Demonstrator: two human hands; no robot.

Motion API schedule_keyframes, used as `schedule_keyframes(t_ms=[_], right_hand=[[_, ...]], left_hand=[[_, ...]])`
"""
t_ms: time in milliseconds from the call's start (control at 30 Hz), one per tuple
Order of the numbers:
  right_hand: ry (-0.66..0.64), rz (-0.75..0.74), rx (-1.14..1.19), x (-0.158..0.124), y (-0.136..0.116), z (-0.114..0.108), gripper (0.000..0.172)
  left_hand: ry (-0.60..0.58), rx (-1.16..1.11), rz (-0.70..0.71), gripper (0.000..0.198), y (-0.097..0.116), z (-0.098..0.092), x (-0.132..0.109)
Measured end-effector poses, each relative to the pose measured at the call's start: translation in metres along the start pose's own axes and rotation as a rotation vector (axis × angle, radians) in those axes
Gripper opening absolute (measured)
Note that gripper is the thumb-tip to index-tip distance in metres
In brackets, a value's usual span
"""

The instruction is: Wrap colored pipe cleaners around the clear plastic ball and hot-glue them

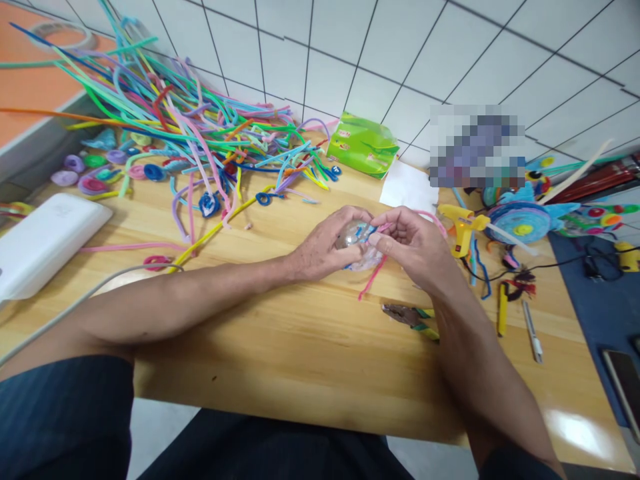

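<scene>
My left hand (323, 245) is closed round a clear rounded plastic piece (352, 233), perhaps the end of a bottle, with blue bits on it. Thumb and fingers of my right hand (415, 247) pinch a pink pipe cleaner (371, 280) against the plastic's right side. One end of that pipe cleaner hangs down towards the table, and a pink length loops out behind my right hand. The fingers hide exactly how it meets the plastic. Pliers (407, 315) with green and yellow handles lie just below my right wrist.
A heap of coloured pipe cleaners (200, 133) spreads across the back left, near a white box-shaped device (47, 243). Behind my hands lies a green packet (363, 145). On the right are a yellow glue gun (461, 228), a blue coiled fish shape (520, 227) and cutters (533, 333).
</scene>
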State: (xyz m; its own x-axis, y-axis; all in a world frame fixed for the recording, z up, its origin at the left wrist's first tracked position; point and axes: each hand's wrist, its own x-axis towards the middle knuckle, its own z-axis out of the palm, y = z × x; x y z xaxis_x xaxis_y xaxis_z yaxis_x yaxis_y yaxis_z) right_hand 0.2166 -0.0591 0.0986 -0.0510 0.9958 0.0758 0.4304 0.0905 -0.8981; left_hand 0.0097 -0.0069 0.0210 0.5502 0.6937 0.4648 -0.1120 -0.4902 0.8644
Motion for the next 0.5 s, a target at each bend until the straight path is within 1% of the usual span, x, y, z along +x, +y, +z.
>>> schedule_keyframes(t_ms=[133,333,500], right_hand=[[-0.014,0.014,-0.008,-0.0011,-0.0024,-0.0016,0.032],[-0.064,0.043,0.008,0.0009,-0.003,-0.0039,0.032],[-0.087,0.072,0.016,0.0006,-0.0034,-0.0046,0.034]], left_hand=[[-0.001,-0.005,0.001,0.04,-0.0001,-0.0004,-0.0005],[-0.049,0.032,0.065,0.046,-0.0028,-0.003,0.0001],[-0.086,0.053,0.075,0.046,-0.002,-0.007,0.0001]])
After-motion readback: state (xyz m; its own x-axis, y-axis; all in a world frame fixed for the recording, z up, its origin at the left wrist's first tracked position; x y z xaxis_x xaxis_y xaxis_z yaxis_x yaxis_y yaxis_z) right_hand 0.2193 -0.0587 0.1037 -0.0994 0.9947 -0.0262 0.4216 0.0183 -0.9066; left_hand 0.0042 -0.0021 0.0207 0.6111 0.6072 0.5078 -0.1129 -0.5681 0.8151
